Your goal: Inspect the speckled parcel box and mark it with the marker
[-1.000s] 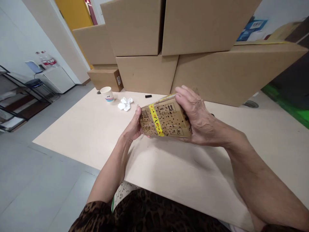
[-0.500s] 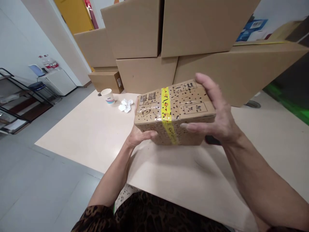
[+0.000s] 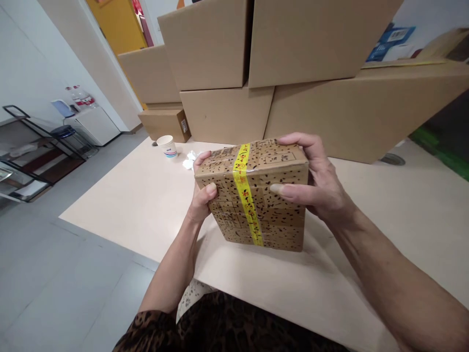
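Observation:
Between my hands is a brown cardboard box (image 3: pixel 278 210) with dark speckles and printed marks. A strip of yellow tape with red lettering runs over its top and down the side facing me. My left hand (image 3: pixel 201 195) grips the left end, thumb on the near side and a fingertip showing at the top edge. On the right, my right hand (image 3: pixel 322 181) wraps the other end, its thumb pressed on the near side and its fingers over the top. The box is tilted so its near side shows; whether its lower edge touches the table cannot be made out.
The pale table (image 3: pixel 128 195) carries a paper cup (image 3: pixel 167 146) and crumpled white tissue (image 3: pixel 189 160) to the left. Large cardboard cartons (image 3: pixel 227 115) are stacked along its back. A black-framed cart (image 3: pixel 40 156) stands on the floor at far left.
Both hands have tipped the box, so more of its near side faces me and less of its top shows. My left thumb now lies higher on the near side.

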`<state>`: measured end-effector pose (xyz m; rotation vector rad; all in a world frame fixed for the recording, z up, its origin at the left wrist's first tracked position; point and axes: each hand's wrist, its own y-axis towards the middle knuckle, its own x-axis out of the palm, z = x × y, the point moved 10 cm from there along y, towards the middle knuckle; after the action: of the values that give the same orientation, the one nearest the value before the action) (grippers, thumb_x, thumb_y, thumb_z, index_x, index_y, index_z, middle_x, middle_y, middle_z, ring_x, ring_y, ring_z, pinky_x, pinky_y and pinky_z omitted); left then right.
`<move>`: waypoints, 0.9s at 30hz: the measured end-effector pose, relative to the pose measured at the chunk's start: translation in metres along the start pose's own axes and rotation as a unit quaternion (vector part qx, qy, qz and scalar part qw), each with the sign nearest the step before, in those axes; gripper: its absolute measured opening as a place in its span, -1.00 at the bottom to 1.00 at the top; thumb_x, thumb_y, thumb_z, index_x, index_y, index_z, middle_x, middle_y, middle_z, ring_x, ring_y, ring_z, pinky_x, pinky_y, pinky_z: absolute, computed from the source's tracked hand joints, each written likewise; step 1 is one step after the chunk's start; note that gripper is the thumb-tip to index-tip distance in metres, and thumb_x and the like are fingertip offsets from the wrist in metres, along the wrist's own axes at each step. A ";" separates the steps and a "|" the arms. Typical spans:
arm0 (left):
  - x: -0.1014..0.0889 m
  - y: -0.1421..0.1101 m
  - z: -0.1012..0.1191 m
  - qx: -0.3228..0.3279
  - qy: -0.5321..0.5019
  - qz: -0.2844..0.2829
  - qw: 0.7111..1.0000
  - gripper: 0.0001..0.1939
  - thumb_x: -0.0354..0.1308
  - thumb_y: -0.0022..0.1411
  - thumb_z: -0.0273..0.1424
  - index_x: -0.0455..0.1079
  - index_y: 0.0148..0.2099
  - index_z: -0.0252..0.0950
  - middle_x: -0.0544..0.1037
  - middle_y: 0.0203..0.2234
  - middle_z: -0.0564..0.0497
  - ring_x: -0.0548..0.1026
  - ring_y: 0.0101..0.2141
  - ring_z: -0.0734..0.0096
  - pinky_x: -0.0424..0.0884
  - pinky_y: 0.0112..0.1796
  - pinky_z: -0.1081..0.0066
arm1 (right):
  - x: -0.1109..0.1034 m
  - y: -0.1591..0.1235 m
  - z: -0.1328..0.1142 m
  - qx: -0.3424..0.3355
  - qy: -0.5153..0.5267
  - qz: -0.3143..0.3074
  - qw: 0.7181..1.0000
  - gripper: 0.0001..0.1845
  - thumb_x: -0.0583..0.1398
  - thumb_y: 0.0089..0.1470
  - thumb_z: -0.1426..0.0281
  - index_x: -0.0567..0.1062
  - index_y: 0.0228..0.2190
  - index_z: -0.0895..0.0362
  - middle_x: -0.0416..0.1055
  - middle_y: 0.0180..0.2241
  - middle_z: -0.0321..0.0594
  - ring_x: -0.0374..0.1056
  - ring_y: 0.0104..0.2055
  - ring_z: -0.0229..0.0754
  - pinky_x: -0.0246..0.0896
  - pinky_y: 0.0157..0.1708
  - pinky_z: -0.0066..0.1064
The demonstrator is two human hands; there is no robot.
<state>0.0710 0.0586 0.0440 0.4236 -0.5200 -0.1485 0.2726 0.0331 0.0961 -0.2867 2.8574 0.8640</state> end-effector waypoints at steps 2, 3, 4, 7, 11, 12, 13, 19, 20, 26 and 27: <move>0.000 0.001 0.005 0.019 0.001 -0.003 1.000 -0.22 0.44 -0.12 0.00 0.39 0.15 -0.09 0.51 0.11 -0.08 0.49 0.14 -0.08 0.48 0.10 0.06 | 0.001 -0.001 -0.002 0.011 0.017 0.012 1.000 -0.21 0.44 -0.14 -0.05 0.36 0.11 -0.24 0.44 -0.04 -0.25 0.49 -0.03 0.08 0.52 -0.08 0.06; 0.001 0.001 0.008 0.029 0.000 -0.003 1.000 -0.26 0.43 -0.10 -0.02 0.39 0.13 -0.09 0.51 0.09 -0.07 0.50 0.13 -0.07 0.48 0.09 0.06 | 0.002 -0.002 -0.003 0.017 0.025 0.016 0.999 -0.24 0.44 -0.13 -0.04 0.37 0.09 -0.24 0.44 -0.05 -0.25 0.48 -0.03 0.07 0.52 -0.08 0.05; 0.001 0.001 0.010 0.038 -0.001 -0.002 0.999 -0.30 0.43 -0.08 -0.04 0.39 0.11 -0.09 0.51 0.08 -0.07 0.50 0.13 -0.06 0.48 0.09 0.06 | 0.003 -0.002 -0.003 0.024 0.033 0.018 0.999 -0.25 0.44 -0.12 -0.03 0.37 0.09 -0.24 0.44 -0.06 -0.25 0.48 -0.02 0.07 0.52 -0.07 0.05; 0.001 -0.001 0.017 0.057 -0.007 0.002 0.998 -0.39 0.41 -0.02 -0.11 0.38 0.07 -0.09 0.52 0.02 -0.04 0.51 0.11 -0.03 0.47 0.09 0.07 | 0.007 -0.002 -0.002 0.042 0.059 0.003 0.997 -0.17 0.45 -0.14 0.00 0.33 0.14 -0.24 0.41 -0.02 -0.23 0.45 0.04 0.10 0.48 -0.03 0.07; 0.003 -0.001 0.019 0.045 -0.011 -0.003 0.999 -0.48 0.37 0.04 -0.12 0.37 0.04 -0.09 0.53 -0.06 -0.01 0.50 0.11 0.01 0.45 0.12 0.07 | 0.011 -0.002 0.003 0.065 0.079 -0.008 0.995 -0.04 0.49 -0.20 0.07 0.27 0.21 -0.21 0.40 -0.01 -0.22 0.43 0.07 0.13 0.45 0.01 0.11; 0.003 -0.001 0.017 0.035 -0.010 -0.005 0.999 -0.49 0.37 0.06 -0.12 0.37 0.04 -0.09 0.54 -0.07 -0.01 0.50 0.12 0.01 0.45 0.13 0.07 | 0.010 -0.002 0.004 0.067 0.078 0.003 0.995 -0.07 0.48 -0.18 0.08 0.29 0.20 -0.20 0.41 -0.02 -0.22 0.43 0.06 0.13 0.45 0.01 0.10; 0.002 0.000 0.015 0.022 -0.010 -0.008 1.000 -0.48 0.36 0.07 -0.11 0.37 0.05 -0.10 0.54 -0.08 -0.01 0.49 0.13 0.01 0.44 0.14 0.06 | 0.008 -0.002 0.005 0.067 0.076 0.016 0.995 -0.12 0.46 -0.16 0.09 0.30 0.18 -0.19 0.42 -0.02 -0.22 0.43 0.06 0.12 0.45 0.02 0.10; 0.005 -0.005 -0.022 -0.138 -0.022 -0.043 0.989 -0.13 0.45 0.01 -0.09 0.24 0.31 -0.13 0.55 0.05 -0.15 0.45 0.21 -0.15 0.44 0.15 -0.02 | -0.008 0.000 0.016 0.057 0.046 0.075 0.994 -0.33 0.31 0.01 0.07 0.31 0.15 -0.22 0.45 0.06 -0.22 0.43 0.10 0.16 0.45 0.01 0.17; 0.008 -0.007 -0.030 -0.168 -0.020 -0.051 0.984 -0.13 0.47 0.00 -0.13 0.25 0.31 -0.16 0.56 0.05 -0.18 0.45 0.21 -0.17 0.44 0.15 -0.02 | -0.012 0.001 0.021 0.065 0.050 0.084 0.993 -0.36 0.29 0.03 0.07 0.31 0.15 -0.22 0.45 0.07 -0.22 0.44 0.09 0.17 0.46 -0.01 0.18; 0.004 -0.005 -0.034 -0.174 -0.037 0.007 0.984 -0.43 0.42 0.06 -0.20 0.42 0.09 -0.24 0.63 0.01 -0.17 0.51 0.16 -0.18 0.49 0.12 -0.02 | -0.008 0.003 0.052 0.114 0.092 0.062 0.987 -0.17 0.27 0.05 0.03 0.15 0.29 -0.13 0.43 0.15 -0.05 0.47 0.10 0.26 0.42 0.02 0.28; -0.001 -0.003 -0.032 -0.167 -0.042 0.030 0.985 -0.48 0.40 0.07 -0.19 0.43 0.05 -0.24 0.64 -0.01 -0.15 0.52 0.15 -0.16 0.50 0.12 0.00 | -0.002 0.003 0.056 0.112 0.090 0.040 0.989 -0.08 0.29 0.03 0.03 0.09 0.33 -0.13 0.40 0.18 -0.02 0.45 0.13 0.28 0.41 0.04 0.28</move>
<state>0.0863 0.0675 0.0171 0.0731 -0.5785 -0.1921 0.2781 0.0673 0.0520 -0.2346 3.1166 0.5469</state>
